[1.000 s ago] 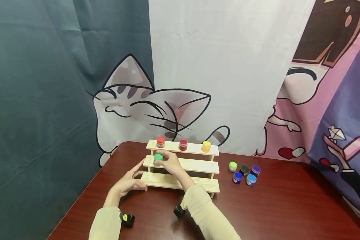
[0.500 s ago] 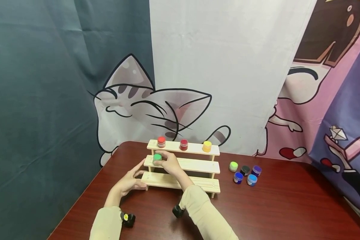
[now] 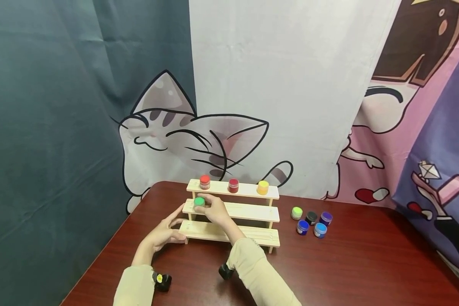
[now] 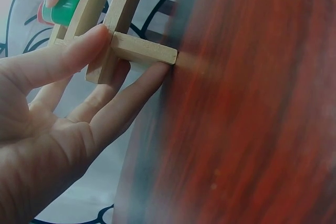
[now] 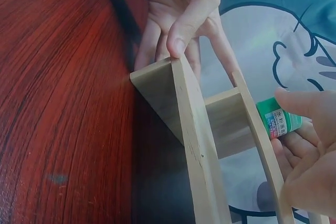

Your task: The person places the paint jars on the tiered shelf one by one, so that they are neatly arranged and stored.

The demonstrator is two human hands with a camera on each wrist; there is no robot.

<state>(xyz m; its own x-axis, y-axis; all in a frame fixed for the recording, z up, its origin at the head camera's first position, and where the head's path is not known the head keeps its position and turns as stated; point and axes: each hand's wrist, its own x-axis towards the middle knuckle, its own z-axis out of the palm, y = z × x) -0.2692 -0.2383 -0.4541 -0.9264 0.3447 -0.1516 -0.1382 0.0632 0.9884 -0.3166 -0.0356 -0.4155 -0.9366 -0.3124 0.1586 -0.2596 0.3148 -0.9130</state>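
Green jar (image 3: 199, 202) pinched by right hand (image 3: 216, 211) at left end of middle shelf (image 3: 252, 211), 3-tier wooden rack (image 3: 248, 188). Bottom shelf (image 3: 204, 230) end gripped by left hand (image 3: 162, 233). Jar judged light, stiff, slightly slippery; best grasped around sides.

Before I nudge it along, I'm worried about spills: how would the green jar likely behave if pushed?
The green jar would probably slide before tipping, as it looks squat. Knocked on its side, it could well roll, since its wall is round. The middle shelf shows no raised lip, so the jar might drop off.
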